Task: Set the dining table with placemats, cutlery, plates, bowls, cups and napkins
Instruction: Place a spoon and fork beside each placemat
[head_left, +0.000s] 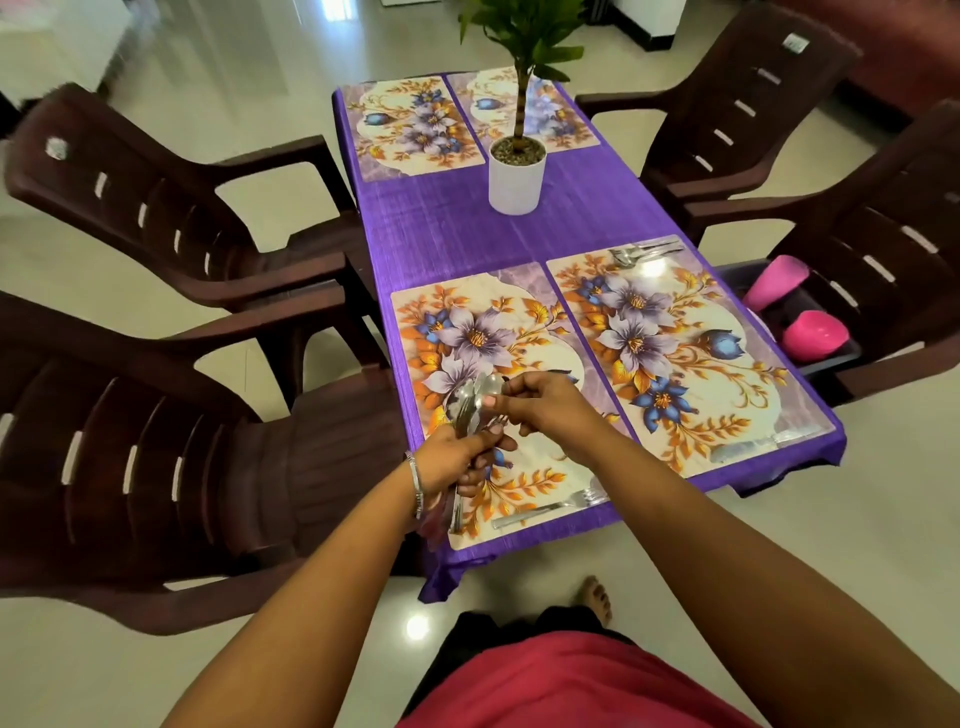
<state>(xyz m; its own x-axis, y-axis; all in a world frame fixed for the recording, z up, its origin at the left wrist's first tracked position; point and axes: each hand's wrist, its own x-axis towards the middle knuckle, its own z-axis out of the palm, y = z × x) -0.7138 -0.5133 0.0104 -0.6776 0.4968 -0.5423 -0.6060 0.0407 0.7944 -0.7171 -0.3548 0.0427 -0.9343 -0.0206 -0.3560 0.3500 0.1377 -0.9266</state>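
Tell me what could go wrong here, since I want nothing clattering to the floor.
The left hand grips a bundle of spoons right over the table's near-left edge; as the right hand pinches one out, others might slip and drop. The fork already lies at the near placemat's near edge, so an arm could nudge it off.

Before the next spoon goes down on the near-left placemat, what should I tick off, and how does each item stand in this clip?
1. Left hand grips the spoon bundle: ok.
2. Right hand pinches one spoon from the bundle: ok.
3. Near-left placemat lies flat: ok.
4. Fork already on its near edge: ok.
5. Near-right placemat has its cutlery: ok.
6. Far placemats have cutlery: not ok, none visible.
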